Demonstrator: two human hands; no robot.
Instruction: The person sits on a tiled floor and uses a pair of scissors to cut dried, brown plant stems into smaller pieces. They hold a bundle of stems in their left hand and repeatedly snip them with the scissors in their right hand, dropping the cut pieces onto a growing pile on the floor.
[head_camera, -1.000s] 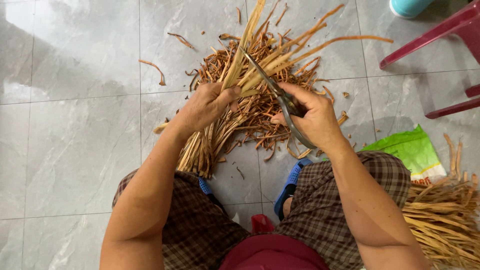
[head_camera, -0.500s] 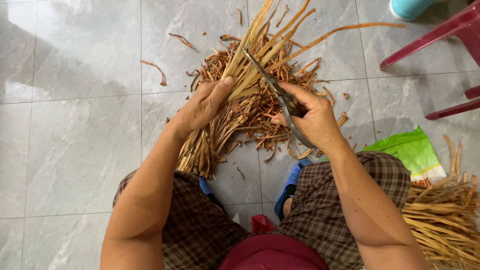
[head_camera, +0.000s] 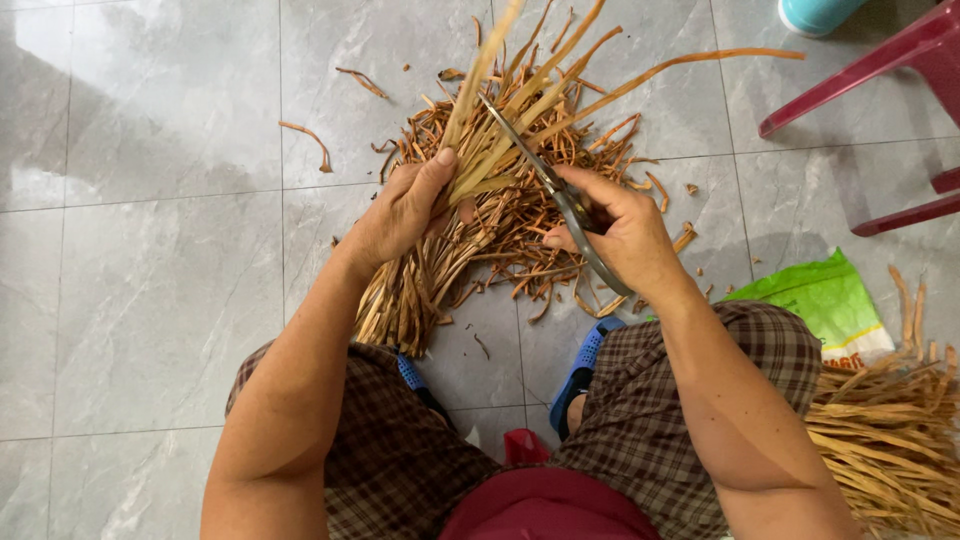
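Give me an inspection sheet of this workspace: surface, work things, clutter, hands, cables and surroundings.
Surface: grey tiled floor, glossy.
Work things: bundle of dried leaf strips; scissors, blades against the strips.
Clutter: cut scraps piled below the hands; stray pieces on the tiles.
Hands: left hand grips the bundle; right hand holds the scissors.
Cables: nothing seen.
Surroundings: second strip pile at right; green bag; red chair legs; teal container at top edge.
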